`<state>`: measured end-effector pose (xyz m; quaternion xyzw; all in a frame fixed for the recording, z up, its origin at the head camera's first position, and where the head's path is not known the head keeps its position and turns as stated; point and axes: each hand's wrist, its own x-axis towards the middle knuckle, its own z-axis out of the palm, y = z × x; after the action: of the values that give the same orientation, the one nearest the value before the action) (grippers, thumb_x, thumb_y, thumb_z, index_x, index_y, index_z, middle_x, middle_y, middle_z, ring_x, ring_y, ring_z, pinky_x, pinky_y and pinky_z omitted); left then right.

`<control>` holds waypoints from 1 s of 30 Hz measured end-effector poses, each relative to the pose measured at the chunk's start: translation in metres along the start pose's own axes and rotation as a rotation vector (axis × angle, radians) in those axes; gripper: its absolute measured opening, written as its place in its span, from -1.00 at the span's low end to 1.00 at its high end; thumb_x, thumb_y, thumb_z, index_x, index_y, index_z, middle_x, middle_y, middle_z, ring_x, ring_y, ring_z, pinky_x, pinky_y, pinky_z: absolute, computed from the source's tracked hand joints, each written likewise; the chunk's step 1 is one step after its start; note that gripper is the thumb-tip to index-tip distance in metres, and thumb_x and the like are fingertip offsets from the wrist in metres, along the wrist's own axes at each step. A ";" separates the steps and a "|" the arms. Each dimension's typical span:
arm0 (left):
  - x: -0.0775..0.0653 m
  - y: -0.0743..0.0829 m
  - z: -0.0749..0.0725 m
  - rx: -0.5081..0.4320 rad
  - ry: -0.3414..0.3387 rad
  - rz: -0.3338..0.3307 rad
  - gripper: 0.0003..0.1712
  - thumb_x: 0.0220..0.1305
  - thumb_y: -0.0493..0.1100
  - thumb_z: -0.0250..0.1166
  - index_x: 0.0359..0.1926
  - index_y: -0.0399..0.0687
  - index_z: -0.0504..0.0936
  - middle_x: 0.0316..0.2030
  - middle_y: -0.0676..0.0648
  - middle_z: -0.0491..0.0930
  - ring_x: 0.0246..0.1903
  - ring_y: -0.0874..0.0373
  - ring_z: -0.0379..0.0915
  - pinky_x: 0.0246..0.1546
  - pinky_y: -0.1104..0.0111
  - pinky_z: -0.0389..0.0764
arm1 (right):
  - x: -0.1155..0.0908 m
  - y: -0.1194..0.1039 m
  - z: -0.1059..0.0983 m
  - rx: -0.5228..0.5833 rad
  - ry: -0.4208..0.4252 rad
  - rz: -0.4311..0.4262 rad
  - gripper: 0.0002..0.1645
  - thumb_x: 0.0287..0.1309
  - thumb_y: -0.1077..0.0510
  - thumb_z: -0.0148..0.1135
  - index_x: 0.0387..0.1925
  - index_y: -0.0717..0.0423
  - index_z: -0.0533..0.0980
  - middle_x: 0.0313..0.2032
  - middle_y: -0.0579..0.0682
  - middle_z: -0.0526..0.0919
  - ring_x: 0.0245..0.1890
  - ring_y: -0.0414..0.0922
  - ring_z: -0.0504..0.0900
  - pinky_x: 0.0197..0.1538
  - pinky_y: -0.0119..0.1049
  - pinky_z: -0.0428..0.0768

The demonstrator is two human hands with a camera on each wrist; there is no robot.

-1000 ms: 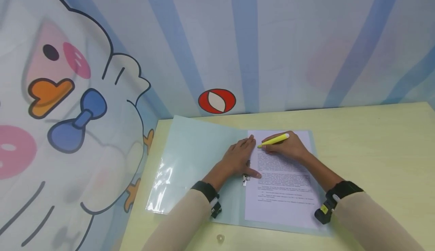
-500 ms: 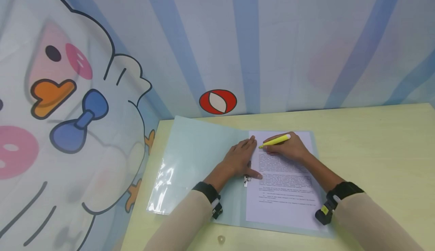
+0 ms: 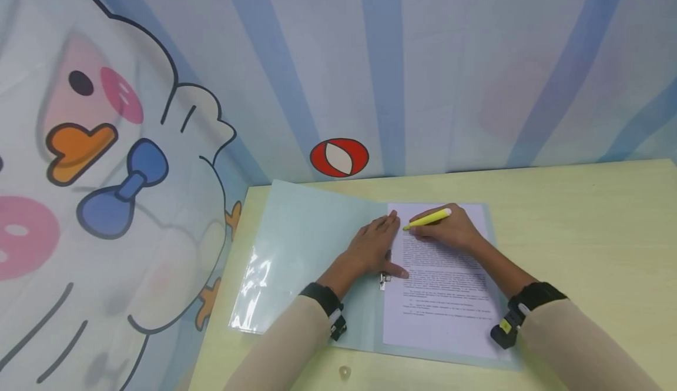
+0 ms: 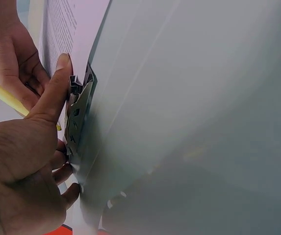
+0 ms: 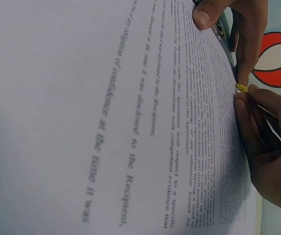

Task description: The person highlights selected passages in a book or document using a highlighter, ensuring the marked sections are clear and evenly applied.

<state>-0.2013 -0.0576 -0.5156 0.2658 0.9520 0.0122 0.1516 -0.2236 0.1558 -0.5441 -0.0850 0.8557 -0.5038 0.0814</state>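
Note:
A yellow highlighter [image 3: 431, 217] is pinched in my right hand [image 3: 453, 228], its tip at the left end of the top printed lines. Under it lies a printed sheet [image 3: 439, 329] in an open pale blue folder [image 3: 312, 220]. My left hand [image 3: 370, 243] rests over the sheet's left edge with fingers extended and thumb spread. Beneath that hand, a metal clip [image 4: 79, 112] runs along the folder's fold, partly hidden in the head view. In the right wrist view the highlighter's yellow tip [image 5: 242, 88] shows between thumb and finger, close to the left fingertips.
The folder lies on a light wooden table [image 3: 592, 232]. A small clear round object [image 3: 345, 372] sits near the front edge. Behind and to the left hangs a printed cloth [image 3: 423, 73] with a cartoon bird. The folder's transparent pocket [image 3: 259, 291] reflects light at the left.
Between the earlier frames the whole view shifts slightly. Both hands, the highlighter and the folder otherwise keep their places.

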 end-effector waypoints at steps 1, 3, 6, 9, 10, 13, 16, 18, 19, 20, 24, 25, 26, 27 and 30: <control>0.000 0.000 0.000 -0.002 0.000 0.001 0.44 -0.26 0.52 0.31 0.51 -0.01 -0.18 0.48 0.03 -0.27 0.41 0.09 -0.34 0.32 0.14 -0.02 | 0.000 0.000 0.000 -0.001 0.001 0.000 -0.67 -0.09 -0.16 0.42 -0.24 -0.19 0.68 -0.29 -0.23 0.69 -0.29 -0.21 0.61 -0.23 -0.22 0.55; 0.000 0.000 -0.001 -0.002 0.000 0.000 0.44 -0.25 0.52 0.31 0.51 -0.01 -0.17 0.48 0.03 -0.27 0.41 0.10 -0.35 0.32 0.15 -0.03 | 0.000 0.000 0.000 -0.014 0.005 -0.002 -0.69 -0.09 -0.16 0.43 -0.25 -0.20 0.68 -0.29 -0.24 0.69 -0.28 -0.22 0.61 -0.22 -0.21 0.54; 0.000 0.000 -0.001 0.003 0.002 0.000 0.43 -0.25 0.52 0.30 0.51 -0.02 -0.17 0.48 0.02 -0.26 0.41 0.10 -0.35 0.32 0.15 -0.02 | 0.001 0.001 -0.001 -0.031 0.008 -0.003 -0.69 -0.10 -0.18 0.43 -0.27 -0.22 0.68 -0.30 -0.25 0.69 -0.28 -0.23 0.61 -0.22 -0.21 0.53; 0.000 0.000 0.000 0.010 0.002 -0.002 0.44 -0.26 0.53 0.30 0.51 -0.01 -0.17 0.48 0.03 -0.26 0.41 0.11 -0.35 0.32 0.16 -0.02 | 0.001 0.001 -0.001 -0.038 0.005 -0.004 -0.69 -0.09 -0.19 0.42 -0.26 -0.22 0.68 -0.29 -0.25 0.69 -0.28 -0.23 0.60 -0.21 -0.22 0.52; 0.000 0.000 0.000 0.010 0.000 -0.002 0.44 -0.26 0.53 0.30 0.51 -0.01 -0.18 0.48 0.03 -0.27 0.41 0.10 -0.35 0.32 0.16 -0.03 | 0.001 0.001 -0.001 -0.039 0.005 -0.003 -0.69 -0.10 -0.19 0.42 -0.26 -0.22 0.68 -0.29 -0.25 0.69 -0.28 -0.23 0.60 -0.21 -0.22 0.52; 0.000 0.000 0.000 0.007 -0.004 -0.004 0.45 -0.26 0.53 0.30 0.51 0.00 -0.19 0.48 0.04 -0.28 0.41 0.11 -0.36 0.32 0.16 -0.04 | 0.000 0.000 -0.001 -0.039 0.008 0.000 -0.69 -0.10 -0.18 0.42 -0.27 -0.22 0.68 -0.30 -0.25 0.69 -0.29 -0.23 0.61 -0.22 -0.22 0.52; -0.001 0.000 0.000 0.013 -0.009 -0.006 0.45 -0.26 0.54 0.29 0.51 0.00 -0.20 0.48 0.03 -0.29 0.41 0.10 -0.37 0.32 0.16 -0.04 | -0.001 0.001 -0.002 -0.043 0.007 0.002 -0.69 -0.09 -0.18 0.42 -0.26 -0.22 0.68 -0.29 -0.24 0.69 -0.28 -0.22 0.60 -0.21 -0.22 0.51; 0.000 0.000 0.000 0.018 -0.012 -0.007 0.45 -0.26 0.55 0.28 0.51 -0.01 -0.20 0.48 0.02 -0.29 0.41 0.10 -0.37 0.32 0.16 -0.03 | -0.002 0.000 -0.003 -0.045 0.006 0.005 -0.69 -0.08 -0.18 0.42 -0.26 -0.22 0.68 -0.28 -0.24 0.69 -0.27 -0.22 0.60 -0.21 -0.21 0.51; 0.000 0.000 0.000 0.019 -0.012 -0.008 0.45 -0.26 0.55 0.28 0.51 -0.01 -0.19 0.48 0.02 -0.29 0.41 0.10 -0.36 0.32 0.16 -0.03 | -0.002 0.001 -0.003 -0.046 0.003 0.008 -0.69 -0.08 -0.18 0.41 -0.25 -0.22 0.68 -0.28 -0.23 0.69 -0.27 -0.21 0.60 -0.21 -0.21 0.51; 0.000 0.000 0.000 0.021 -0.012 -0.007 0.45 -0.26 0.55 0.27 0.51 -0.02 -0.19 0.48 0.02 -0.29 0.41 0.09 -0.36 0.32 0.15 -0.02 | -0.002 0.001 -0.003 -0.051 0.003 0.010 -0.69 -0.08 -0.18 0.41 -0.25 -0.22 0.68 -0.28 -0.23 0.69 -0.27 -0.21 0.60 -0.21 -0.22 0.51; 0.000 0.001 -0.001 0.011 -0.006 -0.006 0.44 -0.27 0.55 0.28 0.51 -0.01 -0.17 0.48 0.01 -0.27 0.41 0.09 -0.34 0.32 0.15 -0.02 | -0.003 0.002 -0.004 -0.062 0.005 0.019 -0.69 -0.08 -0.18 0.41 -0.25 -0.23 0.68 -0.27 -0.23 0.68 -0.26 -0.21 0.60 -0.21 -0.22 0.51; 0.000 0.001 -0.001 0.009 -0.004 -0.006 0.44 -0.27 0.55 0.29 0.51 -0.01 -0.17 0.48 0.01 -0.27 0.41 0.09 -0.34 0.32 0.15 -0.02 | -0.003 0.003 -0.004 -0.062 0.004 0.019 -0.69 -0.08 -0.18 0.41 -0.25 -0.23 0.68 -0.26 -0.23 0.68 -0.26 -0.21 0.60 -0.21 -0.23 0.51; 0.000 0.001 -0.001 0.009 -0.005 -0.007 0.44 -0.27 0.54 0.29 0.51 -0.01 -0.17 0.48 0.01 -0.27 0.41 0.09 -0.34 0.32 0.15 -0.02 | -0.003 0.003 -0.004 -0.060 0.004 0.019 -0.69 -0.08 -0.18 0.41 -0.24 -0.23 0.68 -0.26 -0.23 0.69 -0.26 -0.21 0.60 -0.21 -0.23 0.51; 0.000 0.001 -0.001 0.008 -0.005 -0.008 0.44 -0.27 0.54 0.29 0.51 -0.01 -0.17 0.48 0.02 -0.28 0.41 0.09 -0.35 0.32 0.14 -0.02 | -0.003 0.003 -0.004 -0.057 0.004 0.019 -0.69 -0.08 -0.18 0.41 -0.24 -0.23 0.68 -0.26 -0.23 0.69 -0.26 -0.21 0.60 -0.21 -0.23 0.51; 0.000 0.002 0.000 0.008 -0.005 -0.006 0.44 -0.26 0.54 0.29 0.51 -0.01 -0.18 0.48 0.02 -0.28 0.41 0.09 -0.36 0.32 0.15 -0.03 | -0.004 0.003 -0.004 -0.044 0.003 0.019 -0.68 -0.08 -0.17 0.41 -0.24 -0.21 0.68 -0.26 -0.22 0.69 -0.26 -0.20 0.61 -0.22 -0.23 0.52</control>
<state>-0.2002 -0.0563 -0.5156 0.2634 0.9524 0.0075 0.1531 -0.2212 0.1616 -0.5446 -0.0778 0.8676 -0.4840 0.0831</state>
